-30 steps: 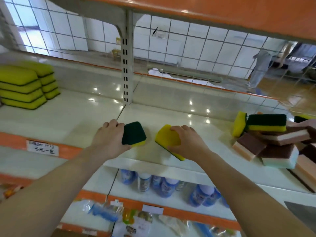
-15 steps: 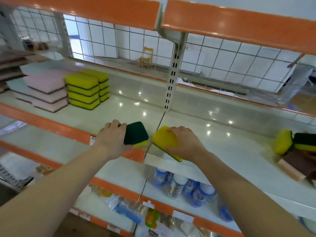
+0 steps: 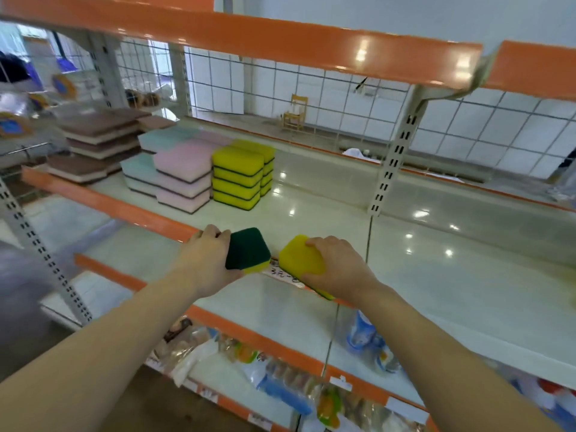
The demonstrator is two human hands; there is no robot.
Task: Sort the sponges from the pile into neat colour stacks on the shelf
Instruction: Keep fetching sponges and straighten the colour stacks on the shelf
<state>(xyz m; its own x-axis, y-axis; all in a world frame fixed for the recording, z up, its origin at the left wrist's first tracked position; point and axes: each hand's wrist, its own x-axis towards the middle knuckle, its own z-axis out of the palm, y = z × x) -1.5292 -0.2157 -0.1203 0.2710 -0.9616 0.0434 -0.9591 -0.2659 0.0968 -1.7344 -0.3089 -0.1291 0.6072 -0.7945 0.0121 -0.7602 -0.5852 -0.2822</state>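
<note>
My left hand grips a yellow sponge with its dark green scrub side up. My right hand grips a second sponge, yellow side up, tilted, its green edge underneath. Both are held in front of the shelf's front edge. Farther left on the shelf stand two yellow stacks, pink and mint stacks and brown-and-white stacks. The unsorted pile is out of view.
An orange-edged shelf hangs overhead, with a slotted upright at the back right. Wire mesh backs the shelf. Lower shelves hold bottles and packaged goods. An orange price strip runs along the front edge.
The view has swung left: the mixed pile has left the frame and the sorted stacks have come in. Both hands still hold their sponges, carried leftward along the shelf front.
</note>
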